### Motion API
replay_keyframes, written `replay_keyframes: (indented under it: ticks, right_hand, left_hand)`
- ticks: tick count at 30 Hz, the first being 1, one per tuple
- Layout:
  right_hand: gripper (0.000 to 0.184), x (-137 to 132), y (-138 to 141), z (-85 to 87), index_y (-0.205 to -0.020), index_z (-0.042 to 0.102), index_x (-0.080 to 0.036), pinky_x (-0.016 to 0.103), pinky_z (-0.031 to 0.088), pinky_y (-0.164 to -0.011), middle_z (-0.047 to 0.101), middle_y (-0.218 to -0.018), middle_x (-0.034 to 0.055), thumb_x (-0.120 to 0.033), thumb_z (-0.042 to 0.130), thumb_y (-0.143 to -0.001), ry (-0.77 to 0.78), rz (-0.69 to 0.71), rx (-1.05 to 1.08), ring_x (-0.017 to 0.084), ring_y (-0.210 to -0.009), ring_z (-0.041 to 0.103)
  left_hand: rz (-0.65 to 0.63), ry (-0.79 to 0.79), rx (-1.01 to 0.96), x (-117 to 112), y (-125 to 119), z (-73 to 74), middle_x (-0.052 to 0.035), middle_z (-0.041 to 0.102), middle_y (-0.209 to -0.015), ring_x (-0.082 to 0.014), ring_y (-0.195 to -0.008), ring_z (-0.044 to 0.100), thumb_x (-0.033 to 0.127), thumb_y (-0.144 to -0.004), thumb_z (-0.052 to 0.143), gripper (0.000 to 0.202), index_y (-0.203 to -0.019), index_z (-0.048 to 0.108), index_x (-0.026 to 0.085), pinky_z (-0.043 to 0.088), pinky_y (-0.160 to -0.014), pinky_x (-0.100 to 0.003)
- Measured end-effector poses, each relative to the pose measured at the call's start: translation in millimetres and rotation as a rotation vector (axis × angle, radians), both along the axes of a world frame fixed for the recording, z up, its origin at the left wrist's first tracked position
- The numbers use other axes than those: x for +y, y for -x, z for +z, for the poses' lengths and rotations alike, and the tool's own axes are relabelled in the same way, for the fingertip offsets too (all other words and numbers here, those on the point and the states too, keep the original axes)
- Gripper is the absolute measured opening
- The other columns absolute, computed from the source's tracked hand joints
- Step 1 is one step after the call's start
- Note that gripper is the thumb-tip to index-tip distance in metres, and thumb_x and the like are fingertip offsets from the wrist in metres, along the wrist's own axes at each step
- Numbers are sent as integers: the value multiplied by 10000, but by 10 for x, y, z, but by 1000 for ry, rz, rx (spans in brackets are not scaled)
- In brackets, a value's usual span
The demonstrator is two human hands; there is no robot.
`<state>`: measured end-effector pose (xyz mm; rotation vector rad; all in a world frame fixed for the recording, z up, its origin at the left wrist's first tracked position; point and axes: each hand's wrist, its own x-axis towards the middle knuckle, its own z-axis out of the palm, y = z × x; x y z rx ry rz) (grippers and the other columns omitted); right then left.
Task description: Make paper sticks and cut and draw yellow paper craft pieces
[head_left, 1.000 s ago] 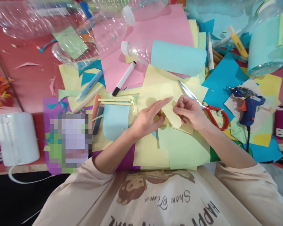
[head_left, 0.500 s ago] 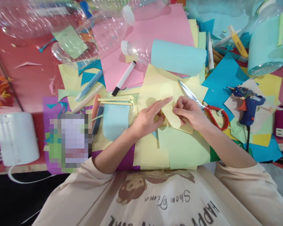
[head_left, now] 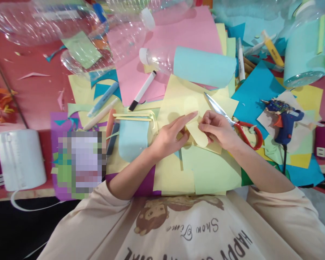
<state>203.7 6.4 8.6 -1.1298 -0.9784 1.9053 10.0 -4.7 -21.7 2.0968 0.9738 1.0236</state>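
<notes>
Between my hands is a small pale yellow paper strip (head_left: pixel 197 133) with a rounded lower end, held over larger yellow sheets. My left hand (head_left: pixel 172 136) has its fingers stretched along the strip's upper left side, with the thumb bent in below, holding it. The right hand (head_left: pixel 218 128) is closed, pinching the strip's right edge between thumb and fingers; its other fingers are curled. Just beyond the right hand lie scissors (head_left: pixel 239 129) with red handles, blades slightly apart. A yellow paper sheet (head_left: pixel 176 94) spreads out underneath.
A bottle wrapped in light blue paper (head_left: pixel 204 65) lies ahead. A white marker (head_left: pixel 142 91) and a light blue paper piece (head_left: pixel 133 139) are left. A blue glue gun (head_left: pixel 285 126) rests at right. Several clear bottles (head_left: pixel 119 39) lie at the back; a white zipped case (head_left: pixel 20 159) sits far left.
</notes>
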Motion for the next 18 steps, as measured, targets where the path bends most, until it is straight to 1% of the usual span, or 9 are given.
replay_keyframes:
  ticks: [7, 10, 14, 16, 18]
  right_hand:
    - [335, 0, -9, 10, -675, 365, -219, 176, 264, -311, 502, -515, -104, -196, 686, -769, 0, 8, -10, 40, -337, 460]
    - [335, -4, -8, 13, -683, 374, -222, 182, 275, -316, 498, -520, -101, -227, 697, -772, -6, 3, -21, 40, -340, 443]
    - [317, -15, 8, 7, -732, 430, -223, 185, 336, -349, 523, -589, -88, -260, 745, -743, -24, -16, -8, 43, -393, 457]
    - [314, -16, 15, 6, -772, 467, -222, 184, 372, -381, 525, -624, -85, -262, 774, -717, -39, -26, -15, 42, -431, 466]
    - [328, -12, 18, 9, -824, 493, -225, 182, 389, -404, 527, -641, -85, -275, 792, -700, -56, -54, -34, 44, -461, 478]
  left_hand:
    - [-24, 5, -13, 2, -6, -5, -66, 649, -1232, -45, -638, 593, 36, -801, 497, 671, -1420, 398, 277, 555, -656, -184]
    - [-12, 8, 5, -1, 0, 1, -60, 652, -1231, -48, -658, 605, 48, -809, 504, 655, -1416, 405, 276, 555, -664, -181]
    - [23, 14, 10, 2, -4, 14, -53, 636, -1269, -46, -658, 609, 74, -833, 506, 636, -1419, 398, 293, 561, -672, -179]
    - [18, 11, -3, 8, -11, 8, -62, 617, -1301, -46, -657, 612, 81, -852, 490, 639, -1439, 367, 301, 568, -672, -187]
    - [10, -18, -40, 15, -19, -12, -76, 582, -1350, -60, -696, 635, 111, -882, 474, 641, -1467, 312, 318, 580, -697, -213]
